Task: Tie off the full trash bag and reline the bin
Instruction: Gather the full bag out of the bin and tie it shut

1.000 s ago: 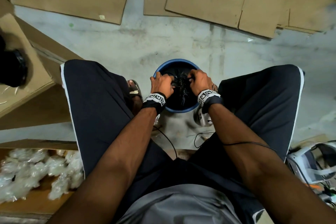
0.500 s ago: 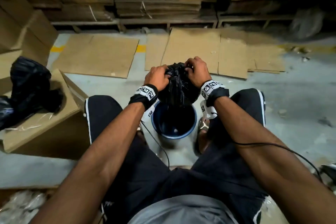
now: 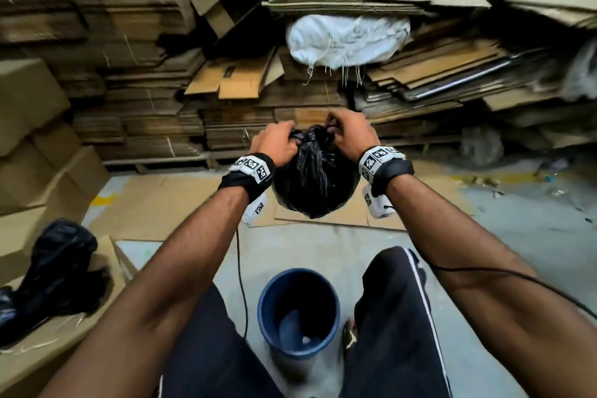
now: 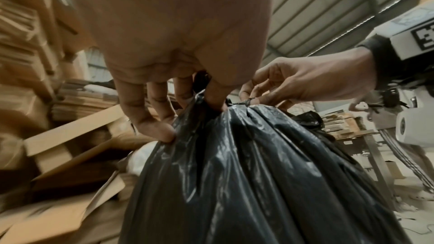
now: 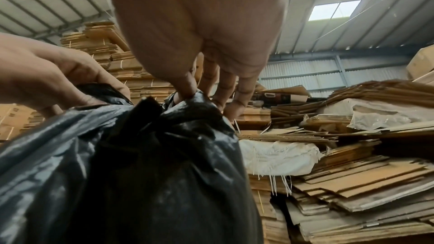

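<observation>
A full black trash bag [image 3: 315,181] hangs in the air between my hands, well above the blue bin [image 3: 298,310]. My left hand [image 3: 277,142] pinches the gathered top of the bag [image 4: 234,164] on its left side. My right hand [image 3: 347,132] pinches the top on the right, thumb and forefinger on the plastic of the bag [image 5: 140,164]. The bag's neck is bunched between the two hands. The bin stands on the floor between my legs, unlined, with a small pale scrap at its bottom.
Stacks of flattened cardboard [image 3: 145,90] fill the wall ahead, with a white sack [image 3: 345,39] lodged among them. Black plastic bags [image 3: 55,271] lie on a cardboard box at my left. Cardboard sheets cover the floor beyond the bin.
Both hands have lifted the bag out of the bin and raised it high in front of me. My head has tilted up, so the bin now sits low in view.
</observation>
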`<state>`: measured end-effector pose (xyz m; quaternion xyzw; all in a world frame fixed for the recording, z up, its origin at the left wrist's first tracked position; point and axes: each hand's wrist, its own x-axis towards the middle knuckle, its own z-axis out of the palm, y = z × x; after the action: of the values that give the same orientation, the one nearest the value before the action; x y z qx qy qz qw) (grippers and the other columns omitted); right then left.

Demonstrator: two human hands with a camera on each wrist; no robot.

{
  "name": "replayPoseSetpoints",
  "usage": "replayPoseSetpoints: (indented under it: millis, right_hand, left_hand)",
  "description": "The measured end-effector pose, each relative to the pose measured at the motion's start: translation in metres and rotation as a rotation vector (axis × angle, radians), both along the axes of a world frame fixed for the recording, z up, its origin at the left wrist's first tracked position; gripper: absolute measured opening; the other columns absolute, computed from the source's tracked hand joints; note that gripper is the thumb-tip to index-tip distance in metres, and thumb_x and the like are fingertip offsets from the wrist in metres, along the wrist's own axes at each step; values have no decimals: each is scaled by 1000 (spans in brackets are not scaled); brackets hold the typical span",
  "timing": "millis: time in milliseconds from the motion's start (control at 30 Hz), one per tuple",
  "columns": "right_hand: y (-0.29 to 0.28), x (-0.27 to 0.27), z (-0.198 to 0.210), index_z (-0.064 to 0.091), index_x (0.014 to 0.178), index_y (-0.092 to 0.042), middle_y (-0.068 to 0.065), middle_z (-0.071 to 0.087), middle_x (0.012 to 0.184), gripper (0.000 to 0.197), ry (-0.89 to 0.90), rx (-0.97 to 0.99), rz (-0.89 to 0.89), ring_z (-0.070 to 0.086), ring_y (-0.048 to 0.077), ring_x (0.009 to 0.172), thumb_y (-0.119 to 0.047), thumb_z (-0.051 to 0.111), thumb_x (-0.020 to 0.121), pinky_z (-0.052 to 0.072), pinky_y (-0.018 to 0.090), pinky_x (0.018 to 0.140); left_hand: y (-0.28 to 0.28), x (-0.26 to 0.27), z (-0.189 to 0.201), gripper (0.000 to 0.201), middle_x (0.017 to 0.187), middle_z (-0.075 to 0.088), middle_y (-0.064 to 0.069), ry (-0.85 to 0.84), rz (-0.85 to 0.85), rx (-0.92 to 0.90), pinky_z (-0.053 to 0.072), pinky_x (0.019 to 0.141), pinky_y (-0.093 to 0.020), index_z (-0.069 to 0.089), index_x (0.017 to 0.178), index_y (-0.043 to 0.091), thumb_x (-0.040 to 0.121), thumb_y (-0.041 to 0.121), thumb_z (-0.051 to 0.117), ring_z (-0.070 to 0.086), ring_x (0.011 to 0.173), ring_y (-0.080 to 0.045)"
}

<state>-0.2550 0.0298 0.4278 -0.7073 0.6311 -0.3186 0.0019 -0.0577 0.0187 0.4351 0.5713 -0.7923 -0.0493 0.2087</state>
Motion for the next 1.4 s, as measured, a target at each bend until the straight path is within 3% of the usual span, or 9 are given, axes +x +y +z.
replayPoseSetpoints:
  millis: [333,633,700,833,900,1000,1067,1167,1400]
  right_hand:
    - [-22,-77,40,63,93,-24,-3,69,91,22,-69,-35,-87,67,21,87,-5,57,83,58,39,81]
    - [-28,-165,30,65,95,-20,10,72,96,11,-126,-18,-225,66,32,94,-13,63,87,55,40,83]
    - [-24,-185,19,64,99,-22,8,70,101,11,-137,-15,-264,65,31,97,-27,63,90,53,40,85]
    - [-15,-227,-24,54,125,-27,6,64,127,52,-46,141,-364,59,29,117,-56,65,84,48,48,97]
    - [-15,-249,-54,55,124,-26,7,67,126,53,-26,223,-419,61,31,118,-49,72,80,50,47,97]
    - [-16,-274,-98,66,110,-20,13,73,112,31,-69,264,-491,66,35,106,-26,73,81,52,37,85]
    - [-16,-289,-128,69,107,-20,13,74,105,26,-106,290,-515,68,34,100,-21,72,80,55,37,83]
    - [-11,-308,-178,70,101,-21,9,73,102,23,-161,317,-564,67,30,94,-17,71,79,56,37,82]
    - [13,-335,-312,71,95,-13,15,71,97,16,-217,483,-598,65,33,89,-6,68,80,53,32,78]
  left_hand:
    - [-38,-75,52,33,125,67,-13,-22,-108,-35,51,94,-44,61,122,26,91,32,56,62,115,-38]
    - [-80,-175,29,36,126,67,-14,70,-212,15,50,94,-44,60,126,24,90,24,56,62,116,-37]
    - [-92,-200,13,32,122,68,-14,97,-232,40,52,91,-43,62,120,24,89,24,55,62,113,-37]
    - [-118,-251,-36,33,114,71,-13,159,-264,146,54,90,-47,63,113,27,81,29,53,64,108,-39]
    - [-126,-274,-67,26,111,72,-14,179,-289,181,53,90,-46,65,108,22,84,24,57,64,107,-39]
    - [-130,-302,-114,24,115,72,-17,178,-334,224,51,94,-44,66,112,13,89,16,59,63,111,-38]
    - [-133,-318,-147,29,119,71,-16,177,-371,269,49,99,-43,65,119,12,92,17,59,62,115,-36]
    - [-132,-334,-197,20,110,73,-14,157,-406,350,51,95,-36,70,109,10,91,15,63,65,106,-32]
    - [-121,-366,-319,19,110,73,-7,-23,-423,481,56,90,-46,68,108,25,89,23,65,67,103,-32]
